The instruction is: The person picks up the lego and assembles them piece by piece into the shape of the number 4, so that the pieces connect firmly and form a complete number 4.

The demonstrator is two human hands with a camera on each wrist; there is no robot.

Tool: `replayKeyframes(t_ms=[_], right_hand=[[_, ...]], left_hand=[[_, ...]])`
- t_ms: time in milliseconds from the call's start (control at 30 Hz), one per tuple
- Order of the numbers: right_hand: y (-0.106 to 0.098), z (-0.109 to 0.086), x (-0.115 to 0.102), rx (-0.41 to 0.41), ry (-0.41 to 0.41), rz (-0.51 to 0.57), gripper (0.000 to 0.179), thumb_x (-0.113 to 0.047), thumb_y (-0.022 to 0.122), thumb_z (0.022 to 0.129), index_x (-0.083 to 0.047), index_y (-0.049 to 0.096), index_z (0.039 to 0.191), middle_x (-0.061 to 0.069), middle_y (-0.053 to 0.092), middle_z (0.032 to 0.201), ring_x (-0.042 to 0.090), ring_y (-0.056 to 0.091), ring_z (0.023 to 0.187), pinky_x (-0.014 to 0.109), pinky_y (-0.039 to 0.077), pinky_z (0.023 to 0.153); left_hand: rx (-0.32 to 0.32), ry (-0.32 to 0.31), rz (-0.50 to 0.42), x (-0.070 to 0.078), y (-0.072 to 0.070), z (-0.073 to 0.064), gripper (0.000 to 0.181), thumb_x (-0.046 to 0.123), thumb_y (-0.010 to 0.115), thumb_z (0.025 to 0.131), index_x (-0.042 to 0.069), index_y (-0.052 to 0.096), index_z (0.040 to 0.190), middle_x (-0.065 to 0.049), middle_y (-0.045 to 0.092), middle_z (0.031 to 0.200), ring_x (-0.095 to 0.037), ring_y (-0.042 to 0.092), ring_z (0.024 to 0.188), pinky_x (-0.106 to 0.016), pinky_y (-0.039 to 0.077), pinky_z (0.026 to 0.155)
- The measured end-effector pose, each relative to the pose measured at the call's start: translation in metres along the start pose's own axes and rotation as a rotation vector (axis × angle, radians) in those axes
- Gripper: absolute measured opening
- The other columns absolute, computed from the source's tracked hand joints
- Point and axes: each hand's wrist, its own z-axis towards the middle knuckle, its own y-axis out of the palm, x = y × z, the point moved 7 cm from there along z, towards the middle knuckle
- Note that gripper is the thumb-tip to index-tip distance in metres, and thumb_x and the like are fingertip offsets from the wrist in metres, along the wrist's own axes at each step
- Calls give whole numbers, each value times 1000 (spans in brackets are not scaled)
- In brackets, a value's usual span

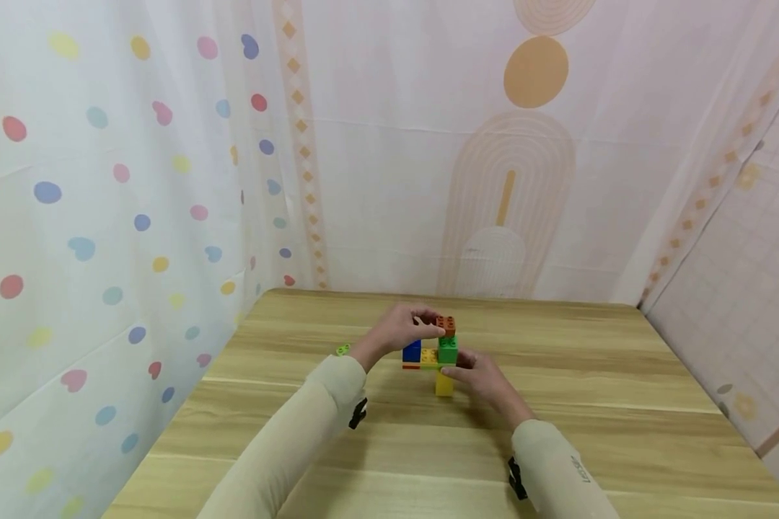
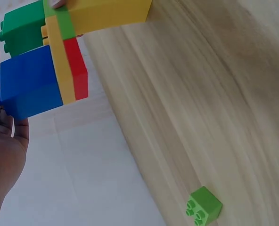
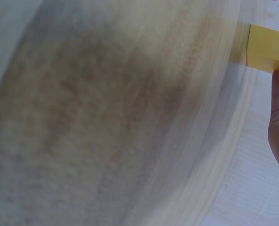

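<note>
A toy brick structure stands on the table. Yellow bricks (image 1: 444,385) form its base, and across them lies a yellow layer (image 1: 428,356) carrying a blue brick (image 1: 412,352) on the left and a green brick (image 1: 448,351) on the right. My left hand (image 1: 397,329) pinches a brown brick (image 1: 446,326) right over the green one. Lower down, my right hand (image 1: 488,378) grips the structure from the right, its thumb at the front near the yellow base. A red brick (image 2: 79,68) shows under the yellow layer in the left wrist view.
A loose light green brick (image 1: 343,349) lies on the wooden table (image 1: 591,375), left of the structure and behind my left forearm. Patterned curtains (image 1: 389,180) hang behind the table and along its sides.
</note>
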Motion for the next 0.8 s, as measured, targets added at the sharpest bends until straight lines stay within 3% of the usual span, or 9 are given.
replayKeyframes(t_ms=[467, 800], right_hand=[[2, -3, -2, -8, -4, 0, 34, -25, 70, 94, -15, 67, 127, 4, 66, 124, 23, 58, 117, 49, 42, 103], [2, -3, -3, -7, -11, 3, 34, -25, 70, 95, -14, 67, 127, 3, 67, 123, 21, 60, 114, 48, 43, 101]], left_hand=[[-49, -4, -30, -6, 11, -3, 32, 34, 74, 90, 17, 73, 117, 5, 67, 101, -19, 57, 87, -33, 50, 75], [-47, 7, -38, -7, 13, -2, 34, 35, 73, 91, 16, 73, 118, 5, 67, 103, -18, 58, 88, -33, 50, 76]])
